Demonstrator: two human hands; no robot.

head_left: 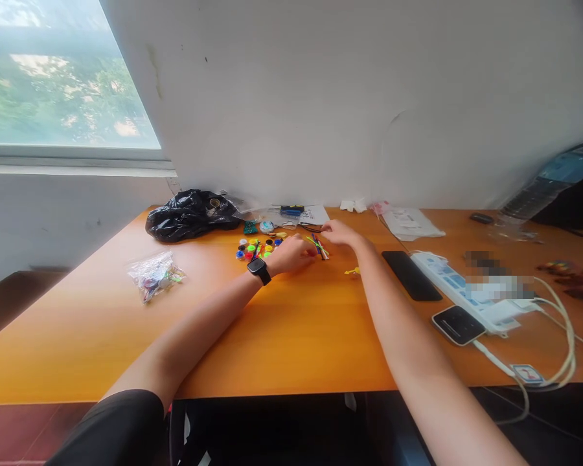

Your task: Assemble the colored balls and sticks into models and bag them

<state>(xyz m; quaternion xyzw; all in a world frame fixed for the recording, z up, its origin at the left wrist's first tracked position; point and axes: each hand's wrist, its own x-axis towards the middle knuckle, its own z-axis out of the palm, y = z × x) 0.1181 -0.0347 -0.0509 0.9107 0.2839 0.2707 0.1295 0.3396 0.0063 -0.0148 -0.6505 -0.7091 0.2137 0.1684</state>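
Note:
Both my arms reach far across an orange table (pixel 291 323). My left hand (pixel 291 254), with a black watch on its wrist, rests by a cluster of small coloured round pieces (pixel 257 247); its fingers are curled near a bundle of thin coloured sticks (pixel 318 246). My right hand (pixel 339 232) lies just behind those sticks, fingers bent with the tips down on the table beside them. Whether either hand grips anything is too small to make out. A small yellow piece (pixel 352 270) lies alone beside my right forearm.
A black plastic bag (pixel 189 215) and small items sit at the back by the wall. A clear bag of coloured parts (pixel 156 276) lies left. To the right are a black phone (pixel 411 275), a white power strip (pixel 461 288), a small black device (pixel 458 325) and cables.

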